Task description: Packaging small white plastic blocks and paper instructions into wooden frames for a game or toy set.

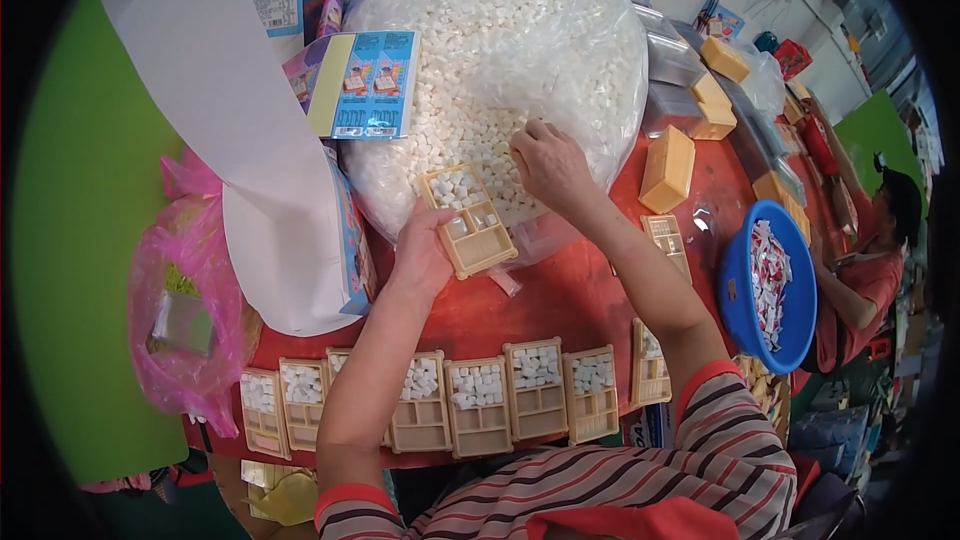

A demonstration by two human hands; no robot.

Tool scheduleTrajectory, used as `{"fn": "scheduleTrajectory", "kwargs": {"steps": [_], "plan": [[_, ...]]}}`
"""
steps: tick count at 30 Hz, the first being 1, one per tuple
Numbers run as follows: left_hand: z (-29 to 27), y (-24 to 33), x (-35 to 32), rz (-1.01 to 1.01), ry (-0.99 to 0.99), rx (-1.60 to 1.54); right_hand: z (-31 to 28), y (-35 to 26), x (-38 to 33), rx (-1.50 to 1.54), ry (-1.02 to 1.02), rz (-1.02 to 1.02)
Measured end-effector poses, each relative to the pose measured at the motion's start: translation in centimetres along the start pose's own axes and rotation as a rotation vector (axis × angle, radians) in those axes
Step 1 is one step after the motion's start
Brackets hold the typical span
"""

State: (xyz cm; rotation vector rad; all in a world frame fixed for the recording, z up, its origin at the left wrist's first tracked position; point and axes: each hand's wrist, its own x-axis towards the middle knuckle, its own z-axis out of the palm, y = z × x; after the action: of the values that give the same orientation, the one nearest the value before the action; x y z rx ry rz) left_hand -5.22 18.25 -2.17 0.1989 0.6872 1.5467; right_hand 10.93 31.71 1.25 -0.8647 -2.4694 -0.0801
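My left hand (424,250) grips a small pale-yellow divided tray (480,248), tilted in front of the bag. White pieces fill the tray's far, larger compartment; the smaller ones look bare. A big clear plastic bag (618,60) lies open, full of small white marshmallow-like pieces (445,110). Over these pieces, to the right of the tray, is my right hand (553,162), fingers curled together; whatever is inside them is hidden. Along the near table edge stand several similar trays (480,432), each with white pieces in its far compartment.
Printed blue card (375,85) and a large white sheet (275,230) rest at left, beside a pink bag (190,310). Yellow tray stacks (667,172) and a blue basin (738,310) of small packets are at right. A co-worker (870,280) sits beyond the basin.
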Motion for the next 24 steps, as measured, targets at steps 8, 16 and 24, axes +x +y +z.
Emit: {"fn": "scheduleTrajectory", "kwargs": {"steps": [8,16,24], "plan": [[0.2,0.1,-0.4,0.041,0.032,0.032,-3.0,-5.7,-4.8,0.143,-0.183,-0.374],[-0.7,-0.4,-0.2,0.038,0.001,0.012,-2.5,-5.2,-4.2,0.278,-0.148,-0.237],[-0.7,-0.3,-0.3,0.006,-0.041,-0.01,0.6,-5.7,-2.9,0.259,-0.246,-0.362]]}}
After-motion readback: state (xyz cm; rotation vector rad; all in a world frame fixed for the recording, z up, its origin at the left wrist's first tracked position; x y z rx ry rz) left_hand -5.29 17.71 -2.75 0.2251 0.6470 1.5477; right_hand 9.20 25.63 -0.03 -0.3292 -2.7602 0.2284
